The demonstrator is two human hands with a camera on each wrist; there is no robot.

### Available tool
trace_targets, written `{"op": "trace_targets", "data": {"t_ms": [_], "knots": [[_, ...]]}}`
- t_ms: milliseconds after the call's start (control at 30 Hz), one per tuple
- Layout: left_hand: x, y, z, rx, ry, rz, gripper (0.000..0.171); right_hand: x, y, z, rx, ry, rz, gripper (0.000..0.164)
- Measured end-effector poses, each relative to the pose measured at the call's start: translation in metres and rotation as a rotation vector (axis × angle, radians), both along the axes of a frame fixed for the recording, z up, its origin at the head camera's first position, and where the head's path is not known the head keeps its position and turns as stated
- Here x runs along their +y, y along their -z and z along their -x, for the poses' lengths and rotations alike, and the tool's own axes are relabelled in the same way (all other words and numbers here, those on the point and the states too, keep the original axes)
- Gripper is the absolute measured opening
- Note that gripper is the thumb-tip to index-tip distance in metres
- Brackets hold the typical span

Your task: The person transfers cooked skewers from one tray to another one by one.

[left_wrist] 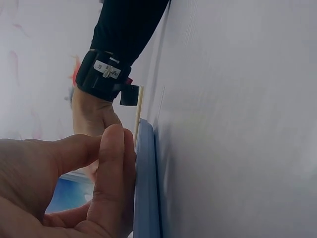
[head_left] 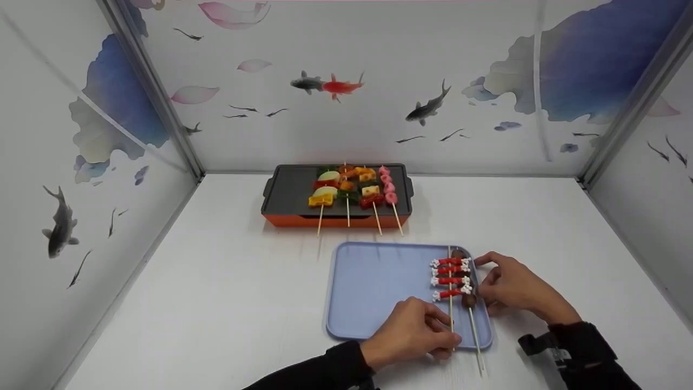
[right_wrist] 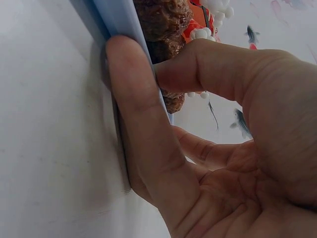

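A light blue tray [head_left: 379, 292] lies on the table, with two skewers along its right side. One skewer [head_left: 448, 281] carries several red pieces with white frilled ends; my left hand [head_left: 409, 331] pinches its bare stick near the tray's front edge. Partly beneath and to the right lies a skewer of brown meatballs [head_left: 469, 301], its stick jutting past the front rim. My right hand [head_left: 511, 286] pinches the tray's right rim; in the right wrist view the index finger [right_wrist: 133, 74] is outside the rim and the thumb [right_wrist: 181, 74] inside, near the meatballs.
Behind the tray stands an orange grill [head_left: 335, 221] with a dark top plate. Vegetable skewers [head_left: 325, 192] and a pink ball skewer [head_left: 387, 187] lie on it, their sticks hanging over the front. White panels [head_left: 379, 130] painted with fish enclose the table.
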State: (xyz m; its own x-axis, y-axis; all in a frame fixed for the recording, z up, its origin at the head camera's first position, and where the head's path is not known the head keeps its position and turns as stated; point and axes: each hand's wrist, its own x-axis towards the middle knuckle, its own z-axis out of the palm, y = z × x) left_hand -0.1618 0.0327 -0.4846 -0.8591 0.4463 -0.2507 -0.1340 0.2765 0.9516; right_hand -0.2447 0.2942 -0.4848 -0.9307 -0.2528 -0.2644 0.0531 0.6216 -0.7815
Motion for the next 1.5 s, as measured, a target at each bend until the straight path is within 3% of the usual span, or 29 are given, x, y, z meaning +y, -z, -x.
{"op": "trace_targets", "data": {"t_ms": [167, 533, 767, 1167, 1500], "knots": [[-0.002, -0.001, 0.001, 0.003, 0.026, 0.023, 0.015, 0.000, 0.000, 0.000, 0.011, -0.010, -0.004, 0.064], [-0.011, -0.003, 0.005, 0.084, 0.064, 0.026, 0.018, 0.002, 0.000, 0.000, 0.026, -0.025, 0.010, 0.063], [-0.019, -0.008, 0.012, 0.244, 0.026, 0.116, 0.034, 0.002, 0.002, 0.000, 0.010, -0.023, 0.026, 0.064], [-0.037, -0.019, 0.022, 0.432, -0.012, 0.187, 0.045, 0.002, -0.001, 0.000, -0.012, -0.017, 0.043, 0.065], [-0.050, -0.031, 0.026, 0.641, -0.085, 0.418, 0.068, 0.003, 0.003, 0.002, 0.011, -0.030, 0.019, 0.063]]}}
